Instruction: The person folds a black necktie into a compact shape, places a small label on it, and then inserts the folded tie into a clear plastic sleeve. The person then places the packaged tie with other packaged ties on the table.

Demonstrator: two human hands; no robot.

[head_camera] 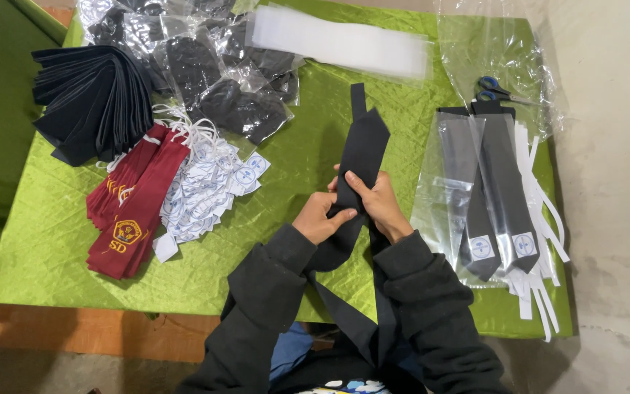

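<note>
Black necktie [362,149] held up over the middle of the green quilted tablecloth [60,226], pointed wide end toward the far side, narrow tail running down between the two dark sleeves. Left hand [316,217] gripping the lower part of the tie from the left, thumb lying across the fabric, fingers closed around it. Right hand [378,198] wrapped around the same tie just beside the left one, fingers folded over the front of it, both hands touching.

To the right, finished black ties in clear plastic sleeves [501,190], each with small round label near the tip, lying over a fan of white paper strips [545,219]. Beyond them, blue-handled scissors [496,90] resting on a loose clear bag [504,51].

To the left, pile of white labels with cords [209,186], then stack of dark red ties with a yellow emblem [131,211]. Farther left, thick stack of folded black ties [92,102]. At the far edge, heap of bagged black pieces [220,69], and beside it a bundle of clear flat sleeves [337,40].
</note>
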